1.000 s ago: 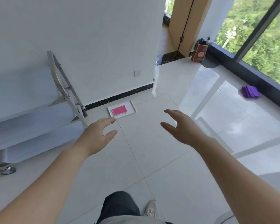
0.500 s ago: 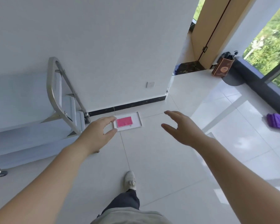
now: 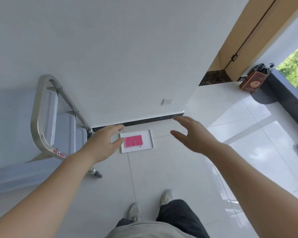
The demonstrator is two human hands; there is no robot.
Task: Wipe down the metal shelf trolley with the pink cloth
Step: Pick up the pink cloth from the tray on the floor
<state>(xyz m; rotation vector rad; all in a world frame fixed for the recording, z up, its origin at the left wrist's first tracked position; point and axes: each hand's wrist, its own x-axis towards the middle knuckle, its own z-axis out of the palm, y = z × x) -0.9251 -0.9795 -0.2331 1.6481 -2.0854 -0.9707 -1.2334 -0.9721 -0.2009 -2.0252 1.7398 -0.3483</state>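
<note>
Currently both hands, left (image 3: 103, 145) and right (image 3: 194, 136), hang spread and empty above cloth (image 3: 133, 141) in tray (image 3: 136, 149); risk: a low grab drags the tray.

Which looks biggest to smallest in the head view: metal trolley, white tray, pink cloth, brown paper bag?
1. metal trolley, largest by far, though partly cut off at the left edge
2. white tray
3. pink cloth and brown paper bag: they look alike; the bag stands farther off, so unranked
</note>
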